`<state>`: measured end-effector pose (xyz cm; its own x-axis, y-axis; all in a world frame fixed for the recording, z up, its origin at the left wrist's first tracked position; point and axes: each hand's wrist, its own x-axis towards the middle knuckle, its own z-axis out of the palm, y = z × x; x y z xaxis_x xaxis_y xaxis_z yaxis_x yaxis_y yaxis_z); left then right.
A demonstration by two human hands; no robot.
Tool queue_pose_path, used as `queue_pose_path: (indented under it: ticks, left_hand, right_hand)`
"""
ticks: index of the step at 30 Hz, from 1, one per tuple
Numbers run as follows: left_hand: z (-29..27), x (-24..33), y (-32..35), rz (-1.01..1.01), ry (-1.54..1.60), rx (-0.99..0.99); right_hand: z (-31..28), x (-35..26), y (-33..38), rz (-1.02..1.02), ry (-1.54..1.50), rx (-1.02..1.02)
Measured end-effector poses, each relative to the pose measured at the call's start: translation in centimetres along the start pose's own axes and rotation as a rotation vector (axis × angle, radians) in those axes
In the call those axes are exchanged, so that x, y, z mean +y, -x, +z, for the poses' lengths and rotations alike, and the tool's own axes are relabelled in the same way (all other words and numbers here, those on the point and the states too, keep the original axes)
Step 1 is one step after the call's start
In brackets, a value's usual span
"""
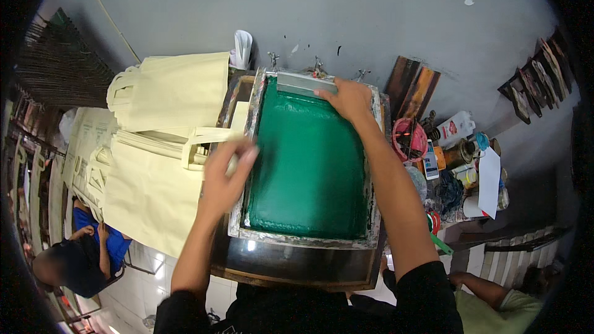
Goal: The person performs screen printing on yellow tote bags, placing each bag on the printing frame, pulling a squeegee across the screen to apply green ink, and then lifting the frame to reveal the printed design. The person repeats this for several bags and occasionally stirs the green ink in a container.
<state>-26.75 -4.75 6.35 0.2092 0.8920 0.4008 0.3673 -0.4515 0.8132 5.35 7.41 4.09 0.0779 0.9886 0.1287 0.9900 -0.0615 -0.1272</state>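
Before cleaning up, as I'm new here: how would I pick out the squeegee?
Find the large green screen on the dark table. At its far end, the right hand grips the right end of a straight bar: that is the squeegee. Its plain grey face sets it apart from the screen's green and the stained, whitish frame.

We can make out no whole word or number. We see only a red label (pixel 452 128) on a white container (pixel 461 119) and cut-off white print (pixel 228 330) on the black shirt (pixel 284 309).

Room lay open above the green screen (pixel 309 173); the grey squeegee (pixel 300 81) blocked its far end, stacked bags (pixel 151 192) the left.
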Motion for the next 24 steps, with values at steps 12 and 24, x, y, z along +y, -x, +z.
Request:
queue_pose_path:
  ticks: [12,24]
  left_hand:
    - [7.3,-8.3,-16.1,0.246,-0.383,-0.367]
    - [4.9,-5.2,-7.5,0.205,-0.406,-0.394]
  right_hand:
    - [2.0,-1.8,2.7,-0.108,0.036,0.226]
    - [0.6,-4.0,11.4,-0.101,0.024,0.153]
